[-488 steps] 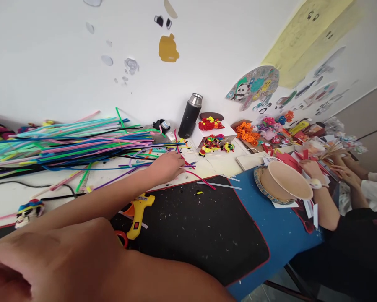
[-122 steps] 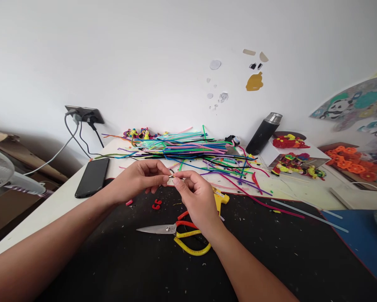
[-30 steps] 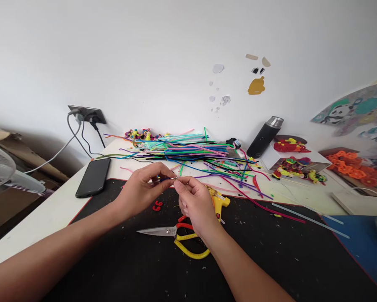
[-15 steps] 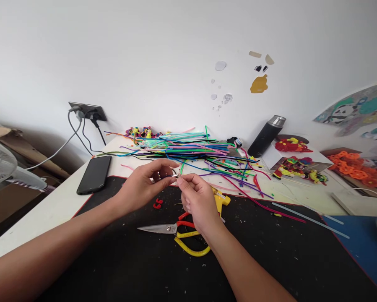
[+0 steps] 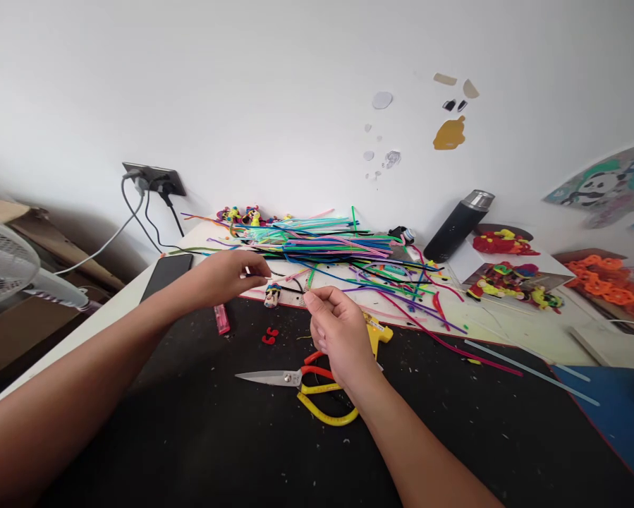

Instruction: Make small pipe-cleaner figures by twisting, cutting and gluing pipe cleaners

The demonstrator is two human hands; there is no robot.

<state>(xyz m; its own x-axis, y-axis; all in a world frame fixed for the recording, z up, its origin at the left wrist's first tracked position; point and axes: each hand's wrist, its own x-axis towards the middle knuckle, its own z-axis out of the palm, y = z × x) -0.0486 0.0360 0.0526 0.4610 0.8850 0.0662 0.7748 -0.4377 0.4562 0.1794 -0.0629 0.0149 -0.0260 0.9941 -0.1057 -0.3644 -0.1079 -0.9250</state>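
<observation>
My left hand [image 5: 224, 279] hovers over the back edge of the black mat [image 5: 190, 423], its fingers bent with a gap between thumb and forefinger; nothing can be made out in it. My right hand [image 5: 340, 331] is pinched, thumb against forefinger, above the scissors' handles; what it grips is too small to name. Between the hands sits a small white, blue and yellow figure piece [image 5: 272, 295]. Small red curled pieces [image 5: 269, 336] lie in front of it. The scissors [image 5: 279, 378] point left, with red and yellow handles. Behind my right hand is a yellow glue gun [image 5: 381, 335].
Many coloured pipe cleaners [image 5: 332, 243] are heaped along the wall. A phone [image 5: 166, 274] and a pink lighter-like item [image 5: 222, 319] are at the left. A black flask [image 5: 457, 227], a white box [image 5: 462, 264] and orange pieces [image 5: 602, 282] stand right. A fan [image 5: 4, 264] is far left.
My hands have come apart; the left has moved up and left with its fingers loosened. The figure piece and the pink item now show. The view has shifted slightly.
</observation>
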